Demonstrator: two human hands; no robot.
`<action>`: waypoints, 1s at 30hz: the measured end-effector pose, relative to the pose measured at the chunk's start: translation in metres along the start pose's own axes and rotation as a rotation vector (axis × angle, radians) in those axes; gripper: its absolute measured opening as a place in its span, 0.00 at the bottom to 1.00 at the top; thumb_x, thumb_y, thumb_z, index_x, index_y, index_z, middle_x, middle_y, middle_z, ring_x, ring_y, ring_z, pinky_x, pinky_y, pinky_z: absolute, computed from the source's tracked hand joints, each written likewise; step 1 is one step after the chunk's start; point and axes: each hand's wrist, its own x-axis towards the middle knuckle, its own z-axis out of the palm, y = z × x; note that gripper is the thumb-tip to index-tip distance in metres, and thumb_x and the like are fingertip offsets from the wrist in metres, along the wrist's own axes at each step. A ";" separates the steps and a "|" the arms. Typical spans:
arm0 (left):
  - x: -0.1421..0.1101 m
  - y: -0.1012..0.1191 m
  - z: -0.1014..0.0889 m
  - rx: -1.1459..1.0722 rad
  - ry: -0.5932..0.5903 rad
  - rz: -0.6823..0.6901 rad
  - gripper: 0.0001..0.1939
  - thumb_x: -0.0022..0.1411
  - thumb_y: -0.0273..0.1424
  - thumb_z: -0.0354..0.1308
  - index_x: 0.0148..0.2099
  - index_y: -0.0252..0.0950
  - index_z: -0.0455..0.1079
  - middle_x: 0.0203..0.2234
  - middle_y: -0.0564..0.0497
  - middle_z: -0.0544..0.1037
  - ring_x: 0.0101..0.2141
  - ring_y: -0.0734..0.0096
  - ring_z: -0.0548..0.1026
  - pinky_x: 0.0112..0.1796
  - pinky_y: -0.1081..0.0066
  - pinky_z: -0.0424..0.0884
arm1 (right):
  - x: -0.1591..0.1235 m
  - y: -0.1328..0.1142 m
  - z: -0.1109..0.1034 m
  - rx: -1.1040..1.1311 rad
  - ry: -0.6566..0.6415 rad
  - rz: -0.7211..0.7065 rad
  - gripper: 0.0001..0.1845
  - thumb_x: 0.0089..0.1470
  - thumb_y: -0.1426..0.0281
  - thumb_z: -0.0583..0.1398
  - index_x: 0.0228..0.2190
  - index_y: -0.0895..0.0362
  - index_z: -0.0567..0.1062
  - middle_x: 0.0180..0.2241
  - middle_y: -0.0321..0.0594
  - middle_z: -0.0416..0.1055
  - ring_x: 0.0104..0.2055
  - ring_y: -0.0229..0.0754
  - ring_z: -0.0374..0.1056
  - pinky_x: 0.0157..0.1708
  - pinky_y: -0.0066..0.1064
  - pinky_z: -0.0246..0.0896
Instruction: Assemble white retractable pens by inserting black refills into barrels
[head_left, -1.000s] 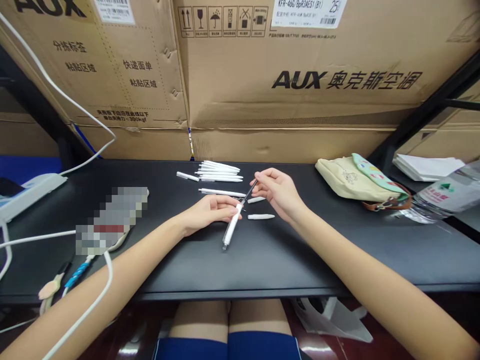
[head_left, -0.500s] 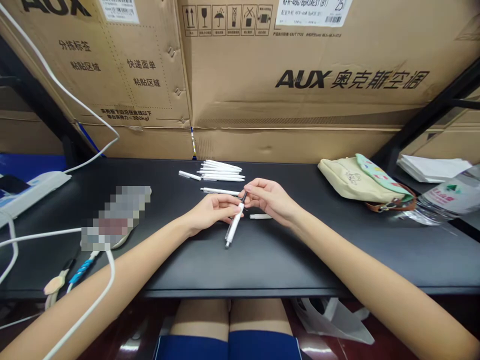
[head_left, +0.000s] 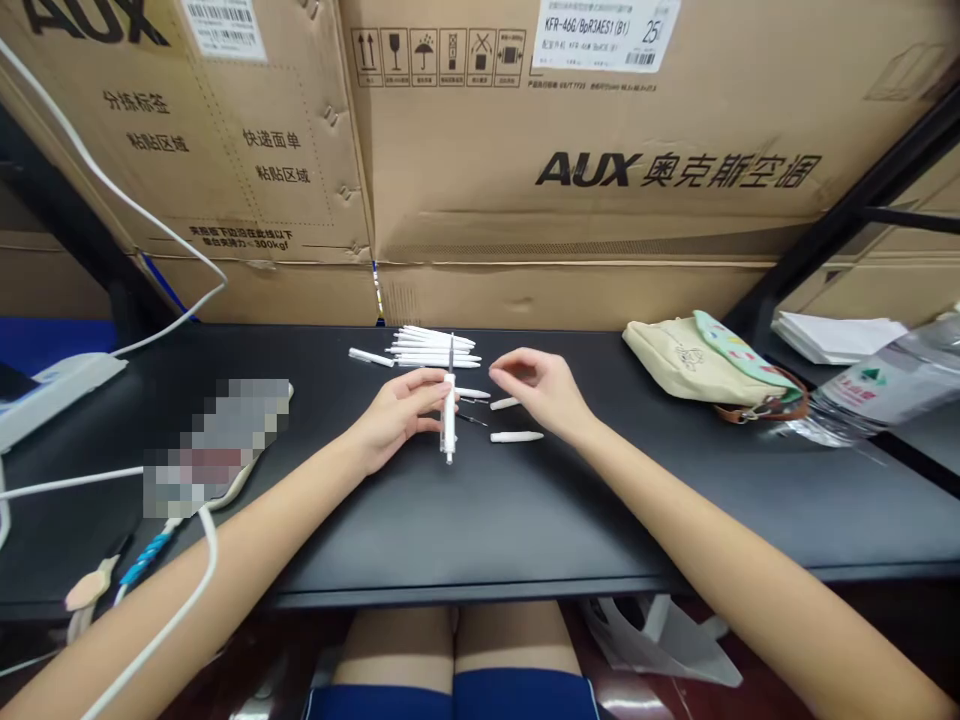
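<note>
My left hand point(head_left: 397, 412) is closed around a white pen barrel point(head_left: 449, 425), held upright with a thin dark refill point(head_left: 451, 352) sticking out of its top. My right hand point(head_left: 541, 388) hovers just right of it, thumb and forefinger loosely curled, holding nothing I can see. Two short white pen parts point(head_left: 516, 436) lie on the black table point(head_left: 480, 500) below the right hand. A pile of several white pens point(head_left: 431, 347) lies behind both hands, with one more white pen point(head_left: 373, 356) to its left.
Large cardboard boxes point(head_left: 570, 150) form a wall behind the table. A cream pouch point(head_left: 694, 362) and a plastic-wrapped bottle point(head_left: 877, 385) sit at the right. A blurred object point(head_left: 214, 445), white cables point(head_left: 112, 480) and a power strip point(head_left: 52, 385) lie at the left.
The left hand has turned the pen barrel from slanted to upright. The right hand has let go of the refill and drawn slightly right.
</note>
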 end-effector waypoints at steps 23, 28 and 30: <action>0.000 -0.002 0.000 0.000 -0.013 0.000 0.18 0.47 0.34 0.68 0.38 0.32 0.69 0.28 0.51 0.73 0.26 0.75 0.71 0.29 0.70 0.72 | 0.000 0.004 0.008 -0.613 -0.325 -0.461 0.07 0.56 0.74 0.56 0.28 0.58 0.73 0.41 0.49 0.70 0.44 0.49 0.63 0.46 0.45 0.58; -0.002 -0.001 0.000 0.062 -0.054 -0.027 0.19 0.47 0.35 0.68 0.40 0.32 0.69 0.28 0.50 0.74 0.28 0.74 0.71 0.29 0.71 0.71 | 0.003 -0.003 -0.002 -0.088 -0.109 -0.115 0.07 0.53 0.67 0.59 0.28 0.57 0.72 0.28 0.41 0.73 0.33 0.43 0.69 0.36 0.38 0.66; -0.004 0.000 0.001 0.107 -0.116 -0.079 0.22 0.47 0.35 0.68 0.44 0.33 0.69 0.27 0.51 0.73 0.28 0.73 0.72 0.29 0.71 0.71 | 0.005 -0.006 -0.005 0.138 -0.019 0.026 0.09 0.47 0.64 0.63 0.29 0.58 0.73 0.26 0.39 0.73 0.32 0.42 0.70 0.35 0.37 0.68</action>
